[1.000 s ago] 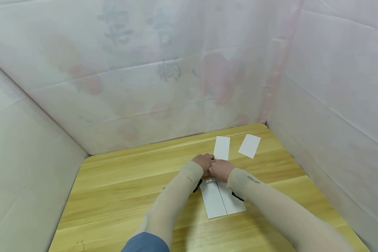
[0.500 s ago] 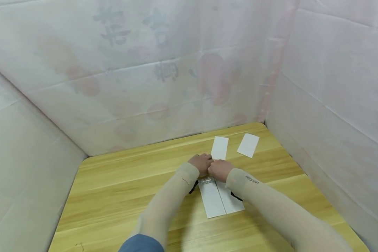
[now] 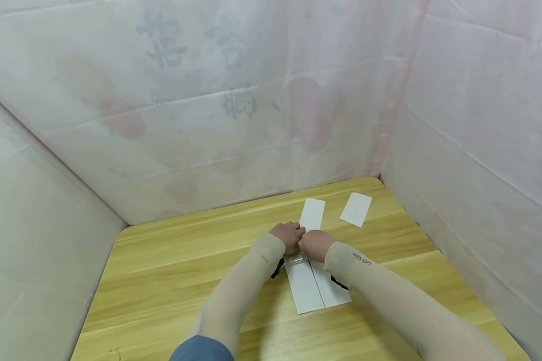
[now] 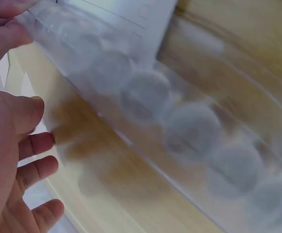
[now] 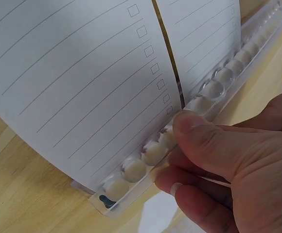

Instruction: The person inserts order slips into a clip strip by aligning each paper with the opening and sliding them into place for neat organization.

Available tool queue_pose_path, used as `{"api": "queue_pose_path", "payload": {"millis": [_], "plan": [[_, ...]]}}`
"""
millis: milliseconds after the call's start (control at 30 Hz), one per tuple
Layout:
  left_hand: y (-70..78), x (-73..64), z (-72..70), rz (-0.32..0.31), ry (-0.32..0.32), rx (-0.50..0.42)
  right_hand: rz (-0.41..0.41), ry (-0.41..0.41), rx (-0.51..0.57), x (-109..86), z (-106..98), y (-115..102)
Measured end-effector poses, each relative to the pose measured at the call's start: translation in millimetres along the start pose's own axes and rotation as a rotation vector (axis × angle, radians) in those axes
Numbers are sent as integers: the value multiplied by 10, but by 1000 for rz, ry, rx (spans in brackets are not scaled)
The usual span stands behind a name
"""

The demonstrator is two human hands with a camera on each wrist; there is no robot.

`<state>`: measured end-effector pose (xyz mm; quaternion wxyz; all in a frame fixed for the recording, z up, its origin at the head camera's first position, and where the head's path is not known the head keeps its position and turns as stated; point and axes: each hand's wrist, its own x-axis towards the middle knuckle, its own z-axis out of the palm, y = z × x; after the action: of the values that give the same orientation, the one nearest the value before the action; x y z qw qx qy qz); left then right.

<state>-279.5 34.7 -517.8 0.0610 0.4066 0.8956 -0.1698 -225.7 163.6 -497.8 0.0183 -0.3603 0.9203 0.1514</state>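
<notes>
The bare right hand (image 5: 243, 167) pinches a long, clear plastic strip with a row of round bumps (image 5: 211, 91) between thumb and fingers, and the pinch falls beside the narrow gap between two sheets. From that grip the strip runs out both ways along the sheets' far edge; whether it is fastened to them cannot be told. On the person's side of the grip lie a white, lined paper sheet with small checkboxes (image 3: 304, 287) and its matching white lined sheet (image 3: 333, 291), side by side. The left hand (image 3: 288, 236) is just beside the grip, its fingers loosely spread and not closed on the strip. Beyond the grip, a white rectangular card (image 3: 313, 213) lies near, and a second white card (image 3: 356, 209) farther to the right, both on the yellow wood-grain table (image 3: 162, 281).
</notes>
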Motion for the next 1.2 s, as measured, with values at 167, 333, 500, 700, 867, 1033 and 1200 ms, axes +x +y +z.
{"api": "queue_pose_path", "payload": {"millis": [167,333,500,700,867,1033,1200], "plan": [[-139,-114,78,-28,5,40,-21,2,-20,47,19,19],[-307,-292,186,-49,0,9,-18,24,52,42,21,50],[-494,-500,375,-52,4,-17,7,1,79,-14,16,93],[-709,-777,481,-87,16,-71,5,2,51,-26,44,134],[-859,-1049,527,-122,8,-101,-5,7,68,-26,64,137],[-989,-1318,673,-158,17,-149,-10,10,107,-25,94,130],[-1098,-1478,787,-190,40,-164,-9,13,122,-41,107,194]]}}
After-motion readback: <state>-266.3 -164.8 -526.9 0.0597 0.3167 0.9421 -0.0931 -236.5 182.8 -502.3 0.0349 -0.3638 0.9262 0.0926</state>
